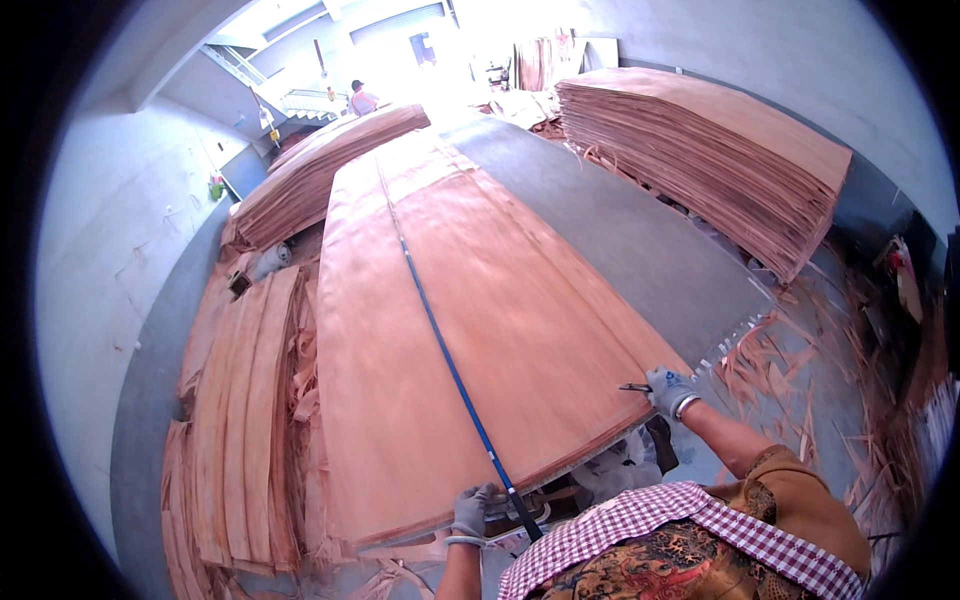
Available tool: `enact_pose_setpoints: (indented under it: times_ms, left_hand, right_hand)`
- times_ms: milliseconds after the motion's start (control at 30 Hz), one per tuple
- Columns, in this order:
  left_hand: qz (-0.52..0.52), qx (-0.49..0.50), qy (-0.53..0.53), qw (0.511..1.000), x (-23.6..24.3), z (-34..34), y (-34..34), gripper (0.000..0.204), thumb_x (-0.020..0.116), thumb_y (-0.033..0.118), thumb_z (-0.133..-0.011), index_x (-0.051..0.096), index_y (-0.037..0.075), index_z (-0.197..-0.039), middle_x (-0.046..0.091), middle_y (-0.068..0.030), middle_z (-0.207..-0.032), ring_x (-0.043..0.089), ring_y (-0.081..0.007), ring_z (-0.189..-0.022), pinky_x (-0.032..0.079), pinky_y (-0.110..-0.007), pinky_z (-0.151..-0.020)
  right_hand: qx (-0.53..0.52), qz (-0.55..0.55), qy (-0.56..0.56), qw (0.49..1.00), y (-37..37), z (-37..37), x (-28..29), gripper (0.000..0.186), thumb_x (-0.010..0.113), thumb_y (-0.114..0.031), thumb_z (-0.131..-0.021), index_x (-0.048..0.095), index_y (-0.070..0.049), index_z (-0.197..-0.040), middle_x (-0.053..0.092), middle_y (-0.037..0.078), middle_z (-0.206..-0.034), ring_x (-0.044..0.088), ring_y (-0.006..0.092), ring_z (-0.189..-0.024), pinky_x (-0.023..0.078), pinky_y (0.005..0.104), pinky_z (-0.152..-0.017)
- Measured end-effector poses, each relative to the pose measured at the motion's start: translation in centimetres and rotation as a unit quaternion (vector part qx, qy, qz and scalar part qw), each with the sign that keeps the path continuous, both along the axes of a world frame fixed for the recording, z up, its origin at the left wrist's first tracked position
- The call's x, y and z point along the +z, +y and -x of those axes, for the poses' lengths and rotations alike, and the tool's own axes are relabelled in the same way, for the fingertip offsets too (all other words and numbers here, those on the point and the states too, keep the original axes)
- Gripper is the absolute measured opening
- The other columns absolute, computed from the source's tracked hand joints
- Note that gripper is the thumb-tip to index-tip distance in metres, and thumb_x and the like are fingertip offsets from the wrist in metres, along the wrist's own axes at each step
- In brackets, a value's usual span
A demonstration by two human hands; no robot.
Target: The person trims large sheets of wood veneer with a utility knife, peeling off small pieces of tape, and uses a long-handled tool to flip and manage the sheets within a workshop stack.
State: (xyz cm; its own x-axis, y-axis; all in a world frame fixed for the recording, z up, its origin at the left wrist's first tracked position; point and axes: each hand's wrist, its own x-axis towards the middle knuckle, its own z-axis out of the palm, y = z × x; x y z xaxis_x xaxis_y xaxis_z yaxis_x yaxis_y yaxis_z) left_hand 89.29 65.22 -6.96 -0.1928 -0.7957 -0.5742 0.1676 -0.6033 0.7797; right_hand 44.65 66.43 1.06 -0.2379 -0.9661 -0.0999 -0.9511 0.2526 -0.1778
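A large reddish wood veneer sheet (480,340) lies across a long stack in front of me. Along it runs a thin blue pole (440,345), its dark near end reaching toward my waist. My left hand (470,514), in a grey glove, is closed at the sheet's near edge, fingertips close beside the pole. At the near right corner, my gloved right hand (670,392) is closed around a small dark knife-like tool (635,387), which points left over the sheet. The tool's exact kind is hard to make out.
A grey board surface (600,215) stretches along the sheet's right side. Tall veneer stacks stand at the far right (700,150) and far left (330,165). Narrow veneer strips (245,420) lie at left, and scraps (790,390) litter the right floor. A person (362,98) is far back.
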Motion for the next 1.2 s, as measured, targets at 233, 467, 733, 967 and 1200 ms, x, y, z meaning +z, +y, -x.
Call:
enact_pose_setpoints:
  times_ms: [233,467,733,967,1200]
  left_hand:
    - [-0.018,0.019,0.001,1.0,1.7,1.2,1.3,0.018,0.062,0.018,-0.087,0.065,0.001,-0.088,0.068,-0.0122,-0.079,0.066,-0.0207,-0.066,0.053,-0.03,-0.058]
    - [0.328,-0.068,-0.47,0.817,8.8,6.7,1.2,0.02,0.057,0.02,-0.091,0.064,0.001,-0.092,0.066,-0.0054,-0.072,0.062,-0.0123,-0.063,0.047,-0.025,-0.056]
    - [0.233,-0.032,0.015,0.972,11.4,12.2,-1.0,0.016,0.058,0.012,-0.092,0.058,0.0,-0.103,0.064,-0.0099,-0.087,0.064,-0.0168,-0.07,0.054,-0.028,-0.063]
    - [0.174,-0.066,0.151,0.971,13.2,17.8,-3.7,0.022,0.056,0.022,-0.094,0.057,0.002,-0.104,0.064,-0.0102,-0.094,0.066,-0.0185,-0.078,0.056,-0.031,-0.072]
    - [0.178,-0.05,0.118,0.976,11.3,19.3,-5.1,0.016,0.057,0.019,-0.093,0.057,0.004,-0.099,0.066,-0.0082,-0.088,0.066,-0.0187,-0.074,0.057,-0.03,-0.064]
  right_hand:
    - [0.028,-0.012,-0.04,0.999,0.4,-0.9,0.6,0.022,0.054,-0.018,-0.082,0.053,-0.006,-0.1,0.063,0.02,-0.1,0.062,0.0389,-0.093,0.049,0.0477,-0.079]
    - [-0.059,0.088,-0.177,0.979,-1.5,2.1,-1.1,0.027,0.06,-0.018,-0.081,0.057,-0.005,-0.105,0.066,0.018,-0.091,0.065,0.0353,-0.077,0.051,0.0424,-0.065]
    - [-0.015,0.044,-0.624,0.78,-2.1,-5.4,7.0,0.026,0.072,-0.018,-0.081,0.058,-0.005,-0.099,0.057,0.0,-0.078,0.054,0.0065,-0.062,0.042,0.0233,-0.052]
    - [0.048,0.01,-0.701,0.712,-2.7,-9.6,7.7,0.025,0.071,-0.015,-0.082,0.06,-0.005,-0.101,0.06,-0.001,-0.081,0.055,0.0076,-0.065,0.044,0.0224,-0.057]
    - [0.059,0.029,-0.704,0.707,-2.6,-9.4,7.4,0.03,0.066,-0.019,-0.085,0.058,-0.002,-0.108,0.059,0.001,-0.088,0.054,0.0091,-0.07,0.045,0.0241,-0.062]
